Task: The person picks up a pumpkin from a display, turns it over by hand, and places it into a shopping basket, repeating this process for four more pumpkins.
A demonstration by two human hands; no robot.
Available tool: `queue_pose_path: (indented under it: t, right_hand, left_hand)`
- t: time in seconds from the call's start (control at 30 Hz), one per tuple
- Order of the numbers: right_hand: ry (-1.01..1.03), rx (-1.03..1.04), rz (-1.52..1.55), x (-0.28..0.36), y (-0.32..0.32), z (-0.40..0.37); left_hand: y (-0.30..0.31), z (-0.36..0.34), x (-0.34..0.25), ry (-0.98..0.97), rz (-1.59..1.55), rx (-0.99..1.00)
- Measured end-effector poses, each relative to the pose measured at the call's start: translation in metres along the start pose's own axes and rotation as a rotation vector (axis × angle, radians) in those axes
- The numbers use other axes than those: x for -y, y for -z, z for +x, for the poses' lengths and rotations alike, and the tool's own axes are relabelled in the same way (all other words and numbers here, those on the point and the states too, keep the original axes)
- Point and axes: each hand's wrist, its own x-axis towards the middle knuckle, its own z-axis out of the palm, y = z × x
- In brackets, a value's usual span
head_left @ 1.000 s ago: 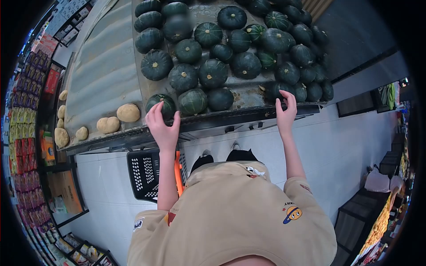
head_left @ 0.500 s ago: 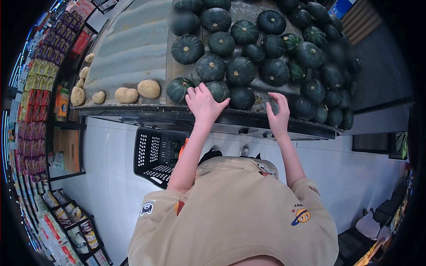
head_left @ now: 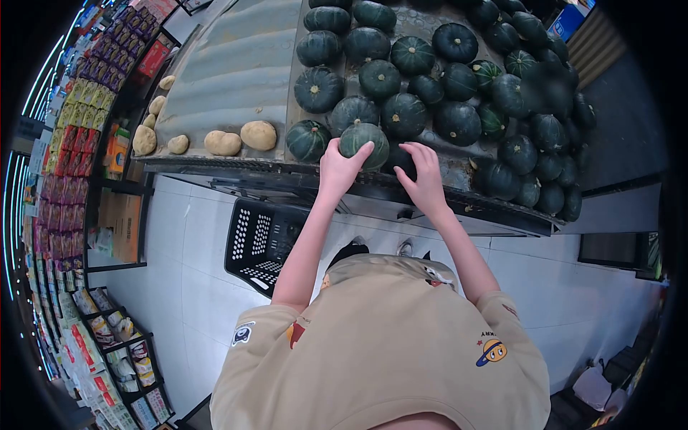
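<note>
My left hand (head_left: 342,170) is closed round the left side of a green kabocha squash (head_left: 367,145), its thumb pointing up across the front. This squash is tilted up at the front edge of the display. My right hand (head_left: 427,179) curves round the right side of a darker kabocha squash (head_left: 393,159), thumb below and fingers above. That squash is partly hidden by the first one and by my fingers. Left of my left hand sits a striped kabocha squash (head_left: 308,140). More squash (head_left: 404,115) lie in rows just behind both hands.
Several potatoes (head_left: 259,135) lie along the display's front edge (head_left: 236,163) at the left. A black shopping basket (head_left: 247,247) stands on the floor below. Shelves of packaged goods (head_left: 72,150) rise at far left. Squash (head_left: 498,179) are piled at the right.
My left hand has taken a firmer hold of the green squash and tilted it up. My right hand has moved left onto the darker squash. The view has shifted slightly.
</note>
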Motion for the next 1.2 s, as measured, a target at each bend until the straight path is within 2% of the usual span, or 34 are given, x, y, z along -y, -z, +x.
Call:
queue_pose_path:
  t: [0.03, 0.1, 0.13, 0.37, 0.43, 0.5, 0.57, 0.6, 0.63, 0.7, 0.97, 1.07, 1.2]
  right_hand:
    - [0.0, 0.003, -0.044, 0.001, -0.001, 0.001]
    - [0.0, 0.011, -0.056, -0.001, -0.002, 0.0]
    - [0.0, 0.016, -0.066, -0.001, -0.004, 0.0]
    - [0.048, -0.034, -0.07, -0.004, -0.005, 0.001]
    - [0.018, -0.132, 0.089, -0.007, -0.004, -0.002]
    - [-0.221, -0.221, 0.287, -0.003, 0.007, -0.003]
    - [-0.019, -0.293, -0.036, -0.032, 0.016, -0.002]
    - [0.178, -0.231, -0.287, -0.04, 0.024, -0.002]
    - [0.188, -0.236, -0.293, -0.043, 0.026, 0.002]
    - [0.065, -0.194, -0.196, -0.046, 0.023, 0.003]
    - [0.092, -0.209, -0.212, -0.05, 0.024, 0.0]
    - [0.09, -0.213, -0.194, -0.051, 0.023, 0.001]
    - [0.103, -0.213, -0.197, -0.049, 0.024, 0.001]
  left_hand:
    - [-0.002, 0.003, 0.006, -0.001, -0.002, -0.002]
    - [-0.005, 0.007, 0.021, 0.176, -0.553, 0.072]
    - [-0.006, 0.006, 0.024, 0.142, -0.577, 0.061]
    - [-0.002, 0.001, 0.021, 0.163, -0.451, 0.046]
    - [-0.003, 0.002, 0.024, 0.149, -0.423, 0.034]
    - [0.0, 0.0, 0.022, 0.153, -0.426, 0.036]
    - [0.0, -0.002, 0.018, 0.156, -0.433, 0.055]
    - [0.001, -0.006, 0.019, 0.17, -0.408, 0.068]
    - [0.002, -0.003, 0.015, 0.164, -0.393, 0.063]
    - [0.002, -0.003, 0.024, 0.166, -0.368, 0.05]
    - [0.01, 0.004, 0.021, 0.258, -0.363, 0.186]
    - [0.008, 0.005, 0.024, 0.26, -0.427, 0.195]
    - [0.008, -0.002, 0.018, 0.261, -0.684, 0.212]
